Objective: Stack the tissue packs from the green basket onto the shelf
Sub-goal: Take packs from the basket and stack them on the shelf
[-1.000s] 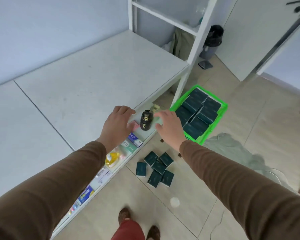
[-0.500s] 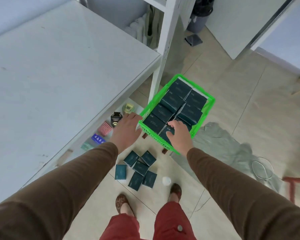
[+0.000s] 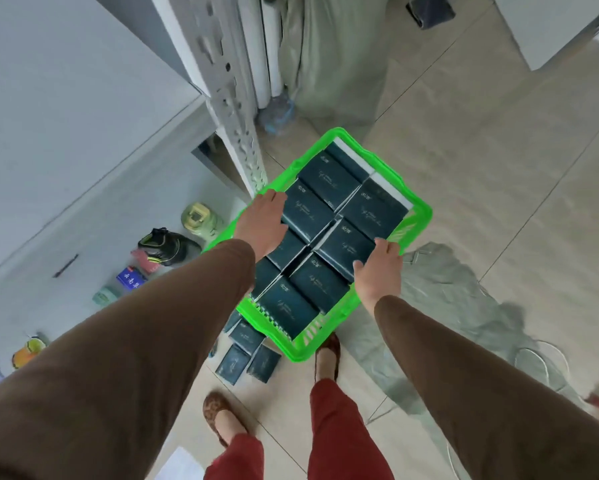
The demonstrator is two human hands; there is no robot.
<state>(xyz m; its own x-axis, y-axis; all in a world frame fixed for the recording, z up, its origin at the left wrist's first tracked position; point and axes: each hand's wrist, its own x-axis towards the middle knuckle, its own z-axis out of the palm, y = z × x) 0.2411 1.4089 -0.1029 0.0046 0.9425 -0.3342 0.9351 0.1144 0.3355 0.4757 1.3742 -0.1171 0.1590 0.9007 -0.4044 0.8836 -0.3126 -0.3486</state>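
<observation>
Above beige floor tiles [image 3: 481, 168], beside the white shelf [image 3: 66, 116], both hands grasp the green basket [image 3: 419, 206]

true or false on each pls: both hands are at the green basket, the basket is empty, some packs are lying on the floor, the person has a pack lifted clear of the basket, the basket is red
1. Both hands are at the green basket: true; the left hand is at its left rim, the right hand at its right.
2. The basket is empty: false; dark tissue packs fill it.
3. Loose packs lie on the floor: true, beside the basket's near end.
4. A pack is lifted clear: false; neither hand holds one up.
5. The basket is red: false; it is green.
</observation>
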